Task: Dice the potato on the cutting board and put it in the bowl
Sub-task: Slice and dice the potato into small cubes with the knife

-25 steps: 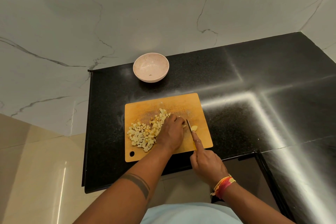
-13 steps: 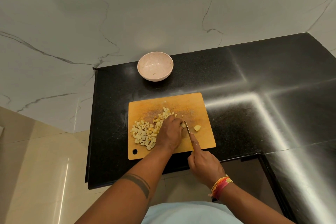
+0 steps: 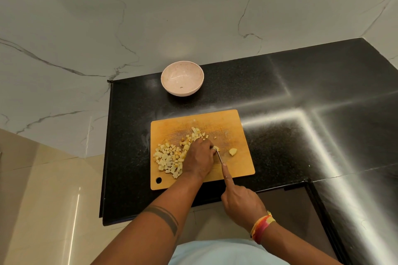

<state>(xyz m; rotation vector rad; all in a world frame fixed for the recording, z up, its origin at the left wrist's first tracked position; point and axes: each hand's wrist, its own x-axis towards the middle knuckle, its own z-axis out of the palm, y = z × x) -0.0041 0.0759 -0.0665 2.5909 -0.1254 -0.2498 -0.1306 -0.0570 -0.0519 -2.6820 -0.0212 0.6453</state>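
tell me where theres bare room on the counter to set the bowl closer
Free: the black counter right of the orange wooden cutting board, and the strip between it and the pale pink bowl. Crowded: the board's left half, with diced potato, left hand and right hand on the knife.

A potato piece (image 3: 216,148) is being held down on the cutting board (image 3: 237,170) by the left hand (image 3: 199,158), while a knife (image 3: 219,156) is being gripped by the right hand (image 3: 242,202), forefinger laid along its spine. Diced potato (image 3: 170,158) is lying piled at the left; the bowl (image 3: 182,81) is standing beyond the board.
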